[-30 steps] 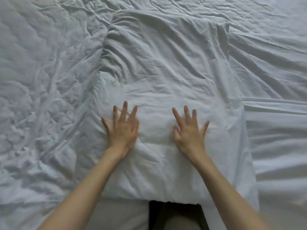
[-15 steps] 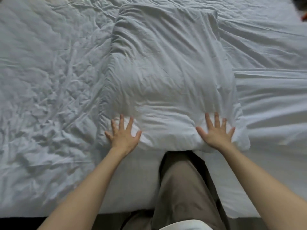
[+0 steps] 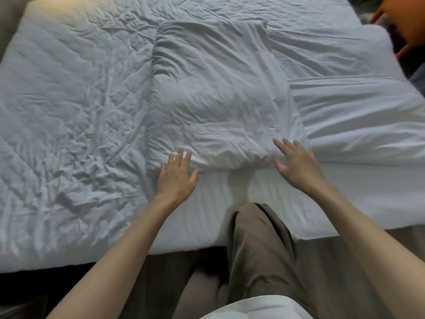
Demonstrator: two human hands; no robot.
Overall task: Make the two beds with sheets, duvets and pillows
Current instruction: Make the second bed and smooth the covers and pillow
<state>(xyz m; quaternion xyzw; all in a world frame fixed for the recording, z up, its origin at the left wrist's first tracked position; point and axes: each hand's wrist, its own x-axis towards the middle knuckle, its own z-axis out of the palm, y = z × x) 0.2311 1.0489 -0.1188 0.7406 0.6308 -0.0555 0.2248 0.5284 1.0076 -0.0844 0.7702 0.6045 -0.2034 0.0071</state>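
Note:
A white pillow (image 3: pixel 216 95) lies lengthwise in the middle of the bed, creased and a little rumpled. My left hand (image 3: pixel 177 178) lies flat with fingers spread, fingertips on the pillow's near left edge. My right hand (image 3: pixel 296 162) is spread flat at the pillow's near right corner. A crumpled white duvet (image 3: pixel 69 116) covers the bed's left half. A smoother white sheet (image 3: pixel 358 116) covers the right half and the near strip of the mattress (image 3: pixel 207 217).
My knee in tan trousers (image 3: pixel 259 238) rests against the bed's near edge. An orange object (image 3: pixel 404 21) stands beyond the far right corner. Dark floor (image 3: pixel 27 291) shows below the mattress at the lower left.
The view has pulled back from the bed. Both hands slid from the pillow's middle down to its near edge and spread wider apart; the pillow lies farther up the bed.

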